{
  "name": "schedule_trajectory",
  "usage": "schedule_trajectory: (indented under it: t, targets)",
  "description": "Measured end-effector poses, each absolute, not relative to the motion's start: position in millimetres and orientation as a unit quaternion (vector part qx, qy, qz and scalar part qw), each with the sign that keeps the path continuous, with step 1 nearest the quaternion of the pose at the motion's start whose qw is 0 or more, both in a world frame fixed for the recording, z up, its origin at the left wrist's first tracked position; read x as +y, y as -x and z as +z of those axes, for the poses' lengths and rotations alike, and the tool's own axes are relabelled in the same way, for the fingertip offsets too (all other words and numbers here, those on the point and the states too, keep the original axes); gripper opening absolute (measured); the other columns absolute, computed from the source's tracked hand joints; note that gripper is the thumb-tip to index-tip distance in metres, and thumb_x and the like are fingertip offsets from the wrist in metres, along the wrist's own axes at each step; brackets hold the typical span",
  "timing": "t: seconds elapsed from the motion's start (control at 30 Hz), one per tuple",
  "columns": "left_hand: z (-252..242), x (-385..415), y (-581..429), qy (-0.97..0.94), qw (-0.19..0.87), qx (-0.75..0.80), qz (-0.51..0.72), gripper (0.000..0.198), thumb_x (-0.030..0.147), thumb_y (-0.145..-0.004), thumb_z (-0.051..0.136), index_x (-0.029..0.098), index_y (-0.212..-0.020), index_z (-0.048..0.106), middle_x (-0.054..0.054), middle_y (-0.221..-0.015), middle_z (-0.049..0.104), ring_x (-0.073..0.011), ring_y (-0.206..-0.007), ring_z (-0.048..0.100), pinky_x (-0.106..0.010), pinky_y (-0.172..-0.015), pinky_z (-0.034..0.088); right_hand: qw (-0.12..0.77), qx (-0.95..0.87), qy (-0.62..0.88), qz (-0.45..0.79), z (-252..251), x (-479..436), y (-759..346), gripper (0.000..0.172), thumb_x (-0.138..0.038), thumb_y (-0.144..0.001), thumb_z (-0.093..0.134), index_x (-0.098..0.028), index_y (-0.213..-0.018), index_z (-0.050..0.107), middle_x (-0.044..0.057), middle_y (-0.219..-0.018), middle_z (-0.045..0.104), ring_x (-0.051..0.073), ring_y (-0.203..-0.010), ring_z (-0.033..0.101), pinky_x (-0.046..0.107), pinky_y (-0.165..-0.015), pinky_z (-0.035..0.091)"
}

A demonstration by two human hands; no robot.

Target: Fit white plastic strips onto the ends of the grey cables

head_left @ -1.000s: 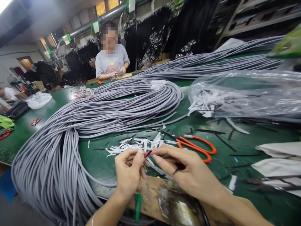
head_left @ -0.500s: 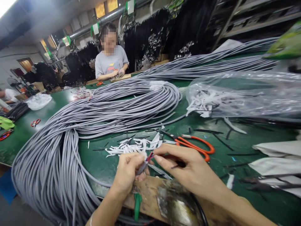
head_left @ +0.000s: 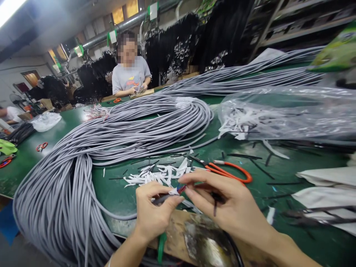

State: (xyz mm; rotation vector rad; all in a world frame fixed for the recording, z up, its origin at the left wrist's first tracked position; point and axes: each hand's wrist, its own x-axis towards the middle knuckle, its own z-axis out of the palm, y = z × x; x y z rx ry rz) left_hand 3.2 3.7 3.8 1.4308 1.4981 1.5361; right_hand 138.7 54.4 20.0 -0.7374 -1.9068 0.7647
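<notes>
My left hand [head_left: 155,209] is closed round the end of a grey cable [head_left: 160,200], its thumb and fingers near the stripped tip. Thin coloured wires [head_left: 181,188], red and blue among them, come out of a bit of white wrapping [head_left: 174,191] there. With thumb and fingertips, my right hand [head_left: 222,200] pinches these wires. A short dark strip [head_left: 215,207] hangs by its curled fingers. Below both hands lies a wooden board [head_left: 178,222] with a stained metal piece [head_left: 208,241] on it. Torn white strips [head_left: 158,174] lie just beyond the hands.
Large bundles of grey cable [head_left: 133,137] spread over the green table [head_left: 116,196]. Orange-handled scissors [head_left: 233,170] lie beyond my right hand. A clear plastic bag [head_left: 292,115] holds white scraps. Pliers [head_left: 303,215] lie at right. A co-worker [head_left: 130,74] sits across the table.
My left hand has turned, its thumb now laid along the cable end, which points more to the right. My right hand's fingers have shifted slightly and still pinch the wires.
</notes>
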Motion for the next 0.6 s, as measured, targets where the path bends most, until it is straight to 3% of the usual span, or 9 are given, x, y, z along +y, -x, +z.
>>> schedule_trajectory:
  t: [0.17, 0.5, 0.6]
  targets:
    - [2.8, 0.4, -3.9, -0.581, 0.208, 0.56, 0.553, 0.012, 0.023, -0.072, 0.066, 0.017, -0.067, 0.075, -0.005, -0.054, 0.061, -0.0153, -0.052, 0.051, -0.024, -0.05, 0.037, 0.459, -0.779, 0.302, 0.302, 23.3, 54.8, -138.9, 0.01, -0.023, -0.077, 0.052, -0.021, -0.076, 0.062, -0.004, -0.049, 0.048, 0.008, -0.034, 0.035, 0.022, -0.036, 0.031]
    - [-0.7, -1.8, -2.8, -0.644, 0.083, 0.558, 0.517, 0.014, 0.019, -0.078, 0.06, 0.018, -0.077, 0.074, -0.005, -0.057, 0.063, -0.0143, -0.051, 0.052, -0.024, -0.05, 0.041, 0.436, -0.781, 0.305, 0.328, 19.4, 57.4, -140.4, 0.017, -0.031, -0.081, 0.052, -0.02, -0.082, 0.065, 0.001, -0.054, 0.058, 0.01, -0.037, 0.042, 0.022, -0.036, 0.036]
    - [-1.1, -1.9, -3.3, -0.649, 0.079, 0.555, 0.513, 0.015, 0.019, -0.078, 0.059, 0.018, -0.079, 0.074, -0.006, -0.058, 0.064, -0.0146, -0.051, 0.053, -0.024, -0.051, 0.041, 0.434, -0.781, 0.303, 0.332, 18.9, 57.8, -140.1, 0.017, -0.03, -0.081, 0.051, -0.02, -0.081, 0.065, -0.001, -0.048, 0.051, 0.01, -0.036, 0.039, 0.022, -0.036, 0.034]
